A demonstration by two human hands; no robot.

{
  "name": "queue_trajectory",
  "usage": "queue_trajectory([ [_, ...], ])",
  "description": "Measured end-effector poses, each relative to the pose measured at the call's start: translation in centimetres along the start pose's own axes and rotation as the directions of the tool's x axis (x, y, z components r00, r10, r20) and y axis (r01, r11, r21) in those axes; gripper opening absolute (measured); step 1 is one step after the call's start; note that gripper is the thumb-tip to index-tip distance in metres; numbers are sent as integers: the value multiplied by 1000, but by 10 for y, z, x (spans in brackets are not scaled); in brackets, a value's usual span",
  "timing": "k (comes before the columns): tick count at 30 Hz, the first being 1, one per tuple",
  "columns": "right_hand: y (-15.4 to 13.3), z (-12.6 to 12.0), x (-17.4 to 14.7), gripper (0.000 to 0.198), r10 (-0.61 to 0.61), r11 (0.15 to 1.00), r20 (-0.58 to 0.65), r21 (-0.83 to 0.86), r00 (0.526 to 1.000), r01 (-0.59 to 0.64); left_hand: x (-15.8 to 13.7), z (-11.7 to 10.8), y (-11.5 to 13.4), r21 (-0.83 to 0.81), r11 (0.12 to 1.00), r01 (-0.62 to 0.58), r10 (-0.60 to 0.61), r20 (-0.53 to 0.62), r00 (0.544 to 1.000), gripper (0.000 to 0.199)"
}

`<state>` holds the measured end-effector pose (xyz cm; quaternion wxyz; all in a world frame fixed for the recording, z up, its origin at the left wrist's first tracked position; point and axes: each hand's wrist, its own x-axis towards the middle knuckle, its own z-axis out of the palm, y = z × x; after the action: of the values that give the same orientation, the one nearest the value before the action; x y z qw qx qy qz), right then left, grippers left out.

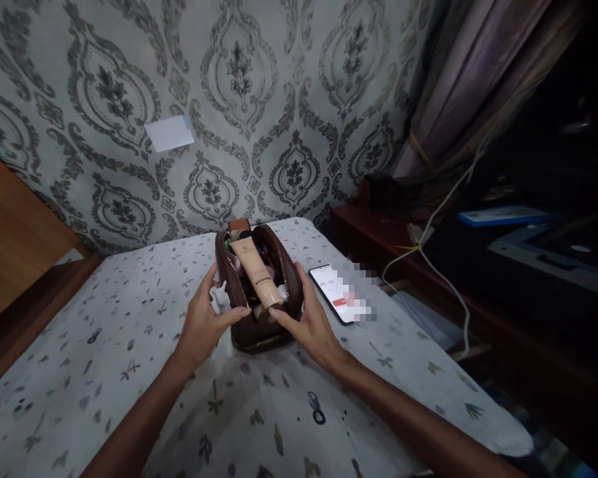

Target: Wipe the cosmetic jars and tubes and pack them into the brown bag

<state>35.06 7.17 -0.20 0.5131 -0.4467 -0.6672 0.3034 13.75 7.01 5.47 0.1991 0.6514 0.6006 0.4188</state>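
A dark brown toiletry bag (252,337) lies unzipped on the patterned bed sheet (149,358). A beige cosmetic tube (256,271) rests on top in its opening, with other small items partly hidden beneath it. My left hand (206,320) grips the bag's left side, thumb over the near edge. On the opposite side my right hand (311,318) holds the bag, its thumb tip by the tube's lower end. Beside the left fingers is a small white object (220,299) whose kind I cannot make out.
Right of the bag lies a phone (336,295) with a lit, partly blurred screen. A white cable (443,282) hangs beyond the bed's right edge. Patterned wallpaper (239,99) covers the wall behind, and a wooden panel (20,232) stands at the left.
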Motion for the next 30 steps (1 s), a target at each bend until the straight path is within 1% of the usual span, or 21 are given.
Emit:
queue_trajectory([
  [3, 3, 5, 0, 90, -3, 1000, -3, 16, 1000, 3, 1, 2, 1, 7, 1000, -22, 22, 37, 999, 88],
  [10, 1, 6, 1, 80, -46, 999, 7, 19, 999, 45, 1, 3, 4, 76, 995, -70, 67, 39, 997, 87],
  [14, 0, 10, 1, 76, -43, 999, -23, 21, 999, 43, 1, 6, 2, 101, 992, -82, 78, 42, 996, 87],
  [19, 1, 16, 2, 73, -35, 999, -88, 34, 995, 38, 2, 14, -4, 119, 986, -112, 112, 7, 994, 88],
  [22, -1, 16, 3, 72, -43, 998, -104, 35, 994, 46, 3, 14, -2, 154, 978, -140, 141, 10, 990, 81],
  [24, -1, 16, 3, 72, -46, 998, -115, 38, 992, 51, 4, 10, 5, 198, 968, -153, 151, 25, 988, 73],
  [26, -1, 16, 3, 72, -42, 998, -129, 44, 991, 48, 7, 4, 16, 279, 947, -159, 145, 69, 987, 67],
  [28, 0, 17, 4, 72, -31, 998, -135, 53, 990, 39, 10, -2, 30, 408, 899, -160, 114, 137, 984, 64],
  [30, 0, 19, 4, 71, -20, 998, -139, 63, 990, 29, 14, -7, 45, 541, 824, -169, 74, 193, 978, 61],
])
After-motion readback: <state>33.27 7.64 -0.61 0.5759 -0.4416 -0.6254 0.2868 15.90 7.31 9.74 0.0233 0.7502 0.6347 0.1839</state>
